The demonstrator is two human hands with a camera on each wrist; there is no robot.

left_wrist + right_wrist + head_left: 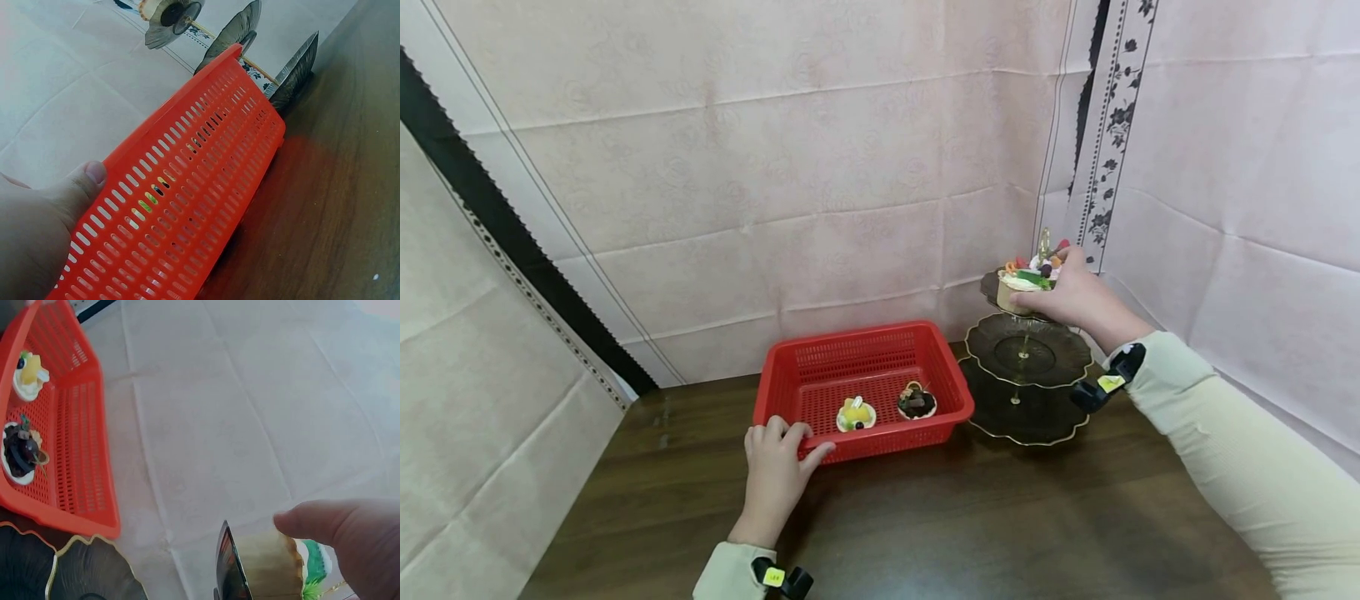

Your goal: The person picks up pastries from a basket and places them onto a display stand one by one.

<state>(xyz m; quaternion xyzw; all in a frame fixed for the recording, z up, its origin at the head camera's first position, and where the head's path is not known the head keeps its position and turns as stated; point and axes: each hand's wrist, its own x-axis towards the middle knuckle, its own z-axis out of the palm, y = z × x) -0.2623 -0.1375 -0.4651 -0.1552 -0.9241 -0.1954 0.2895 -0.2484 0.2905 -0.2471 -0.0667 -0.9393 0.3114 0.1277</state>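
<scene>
both hands grip: left hand [772, 468] the red basket [880, 442], right hand [1084, 298] a cake [1011, 293]

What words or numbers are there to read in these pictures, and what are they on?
None can be read.
Left wrist's yellow sticker: dark marks, too small to read.
Right wrist's yellow sticker: dark marks, too small too.
Red basket and cake stand: no writing shows.

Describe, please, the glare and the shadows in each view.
Head: pale glare low on the table, soft shadow beside the right sleeve; left wrist: red reflection of the basket on the table; right wrist: cloth washed out at top right.
</scene>
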